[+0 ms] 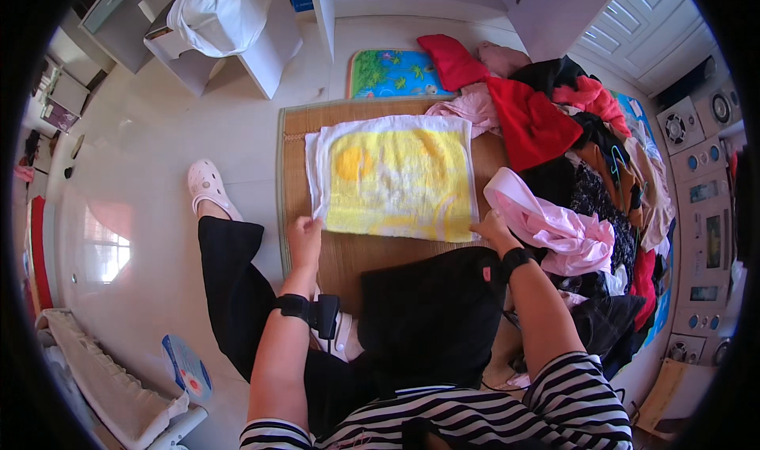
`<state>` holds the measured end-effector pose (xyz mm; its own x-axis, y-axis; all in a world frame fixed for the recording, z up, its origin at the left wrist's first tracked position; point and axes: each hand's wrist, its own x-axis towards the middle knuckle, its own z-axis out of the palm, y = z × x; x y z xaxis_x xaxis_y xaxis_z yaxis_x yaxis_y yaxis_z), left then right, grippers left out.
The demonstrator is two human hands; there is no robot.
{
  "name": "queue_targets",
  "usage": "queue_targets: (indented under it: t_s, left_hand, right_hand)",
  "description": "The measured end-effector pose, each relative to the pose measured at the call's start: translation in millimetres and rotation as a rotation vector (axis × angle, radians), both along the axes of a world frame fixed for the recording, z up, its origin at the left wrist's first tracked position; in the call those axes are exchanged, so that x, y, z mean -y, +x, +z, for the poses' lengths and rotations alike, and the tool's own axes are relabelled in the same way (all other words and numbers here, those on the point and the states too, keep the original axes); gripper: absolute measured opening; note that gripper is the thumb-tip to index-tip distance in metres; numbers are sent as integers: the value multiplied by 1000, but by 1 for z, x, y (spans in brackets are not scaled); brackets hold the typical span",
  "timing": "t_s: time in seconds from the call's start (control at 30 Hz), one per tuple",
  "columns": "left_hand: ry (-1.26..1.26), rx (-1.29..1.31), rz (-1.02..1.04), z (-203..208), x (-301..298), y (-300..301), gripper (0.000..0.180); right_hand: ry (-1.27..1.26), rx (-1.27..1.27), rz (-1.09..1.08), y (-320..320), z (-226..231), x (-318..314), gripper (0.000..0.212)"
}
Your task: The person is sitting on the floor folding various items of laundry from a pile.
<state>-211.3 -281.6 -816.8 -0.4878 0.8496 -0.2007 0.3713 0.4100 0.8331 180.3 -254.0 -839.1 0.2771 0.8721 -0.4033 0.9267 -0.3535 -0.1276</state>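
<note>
A yellow towel (pixel 396 182) with white edges lies spread out on a woven straw mat (pixel 294 189) in front of me. My left hand (pixel 305 235) is closed on its near left corner. At the near right corner, my right hand (pixel 492 228) pinches the edge between its fingers. Along the towel's left side a white layer shows beneath the yellow one, so it appears doubled. Just beyond my right hand lies a crumpled pink garment (pixel 546 216). Dark bands with a small box on the left one sit on my wrists.
To the right rises a heap of mixed clothes, with a red garment (pixel 532 124) on its far side. A red cushion (pixel 453 62) rests by a colourful play mat (pixel 392 74). A chair with a white cover (pixel 220 15) stands at the far left. My shoe (pixel 210 187) is left of the mat.
</note>
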Motion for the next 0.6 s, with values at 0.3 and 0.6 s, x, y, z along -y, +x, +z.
queue_targets:
  t_s: [0.3, 0.6]
  left_hand:
    - [101, 542, -152, 99, -4, -3, 11]
    - [501, 505, -231, 278, -8, -31, 12]
  right_hand:
    - [-151, -675, -111, -13, 12, -15, 16]
    - [485, -1617, -140, 8, 277, -10, 18]
